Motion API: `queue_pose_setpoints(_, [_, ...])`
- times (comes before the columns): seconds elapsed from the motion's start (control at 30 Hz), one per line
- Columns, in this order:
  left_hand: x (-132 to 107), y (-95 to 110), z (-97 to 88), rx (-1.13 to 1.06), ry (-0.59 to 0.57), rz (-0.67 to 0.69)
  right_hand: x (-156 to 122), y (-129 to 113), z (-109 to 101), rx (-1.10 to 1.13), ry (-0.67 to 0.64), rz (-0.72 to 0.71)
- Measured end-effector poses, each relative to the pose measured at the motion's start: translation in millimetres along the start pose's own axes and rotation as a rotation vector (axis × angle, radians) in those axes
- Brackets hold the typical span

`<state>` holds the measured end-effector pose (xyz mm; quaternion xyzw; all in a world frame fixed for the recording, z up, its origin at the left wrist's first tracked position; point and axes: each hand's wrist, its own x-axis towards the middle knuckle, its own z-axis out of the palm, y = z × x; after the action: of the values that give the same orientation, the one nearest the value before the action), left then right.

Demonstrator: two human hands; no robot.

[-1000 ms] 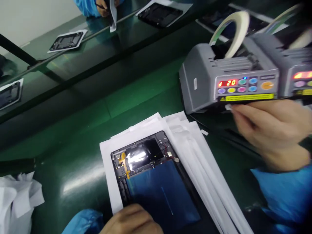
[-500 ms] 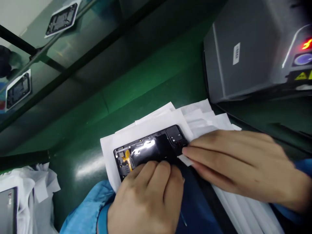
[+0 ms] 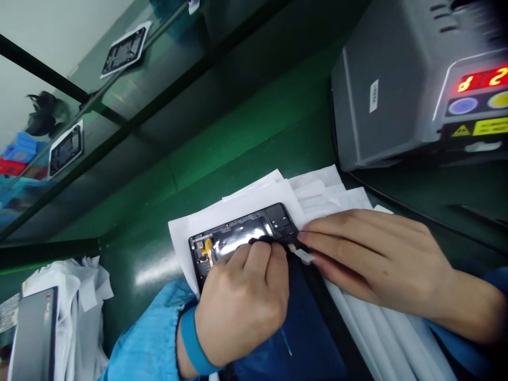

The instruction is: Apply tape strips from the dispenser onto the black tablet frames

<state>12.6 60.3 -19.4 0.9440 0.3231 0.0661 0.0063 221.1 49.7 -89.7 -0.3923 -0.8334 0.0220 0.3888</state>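
Brought white tape strip, pinched in right hand, from dispenser at 1 o'clock onto opened tablet; left hand pressed there, fingers curled, holding nothing visible.

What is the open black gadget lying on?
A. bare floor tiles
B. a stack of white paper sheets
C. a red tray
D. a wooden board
B: the open black gadget rests on fanned white paper sheets atop the green bench, with the left hand and right hand both working on it.
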Motion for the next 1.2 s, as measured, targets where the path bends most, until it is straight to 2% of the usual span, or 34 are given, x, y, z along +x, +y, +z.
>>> queue_pose_setpoints(0.17, [0, 1, 3.6, 0.036, 0.039, 0.015, -1, 2, -1, -0.013, -0.020, -0.021])
queue_pose_setpoints(0.3, [-2, 0, 6.5, 0.019, 0.027, 0.006, 0, 2, -1, -0.012, -0.034, -0.019])
queue_pose_setpoints(0.6, [-2, -2, 6.2, -0.036, 0.039, -0.022, 4, 1, -1, -0.005, -0.154, 0.009])
queue_pose_setpoints(0.83, [0, -5, 5.4, -0.031, 0.025, -0.035, 16, -8, -6, -0.153, -0.252, -0.036])
queue_pose_setpoints(0.97, [3, -3, 3.2, -0.006, 0.036, -0.039, 14, -12, -3, -0.151, -0.201, 0.003])
queue_pose_setpoints(1.2, [3, -1, 2.9, -0.059, 0.039, -0.079, 9, -6, -1, -0.097, -0.129, -0.066])
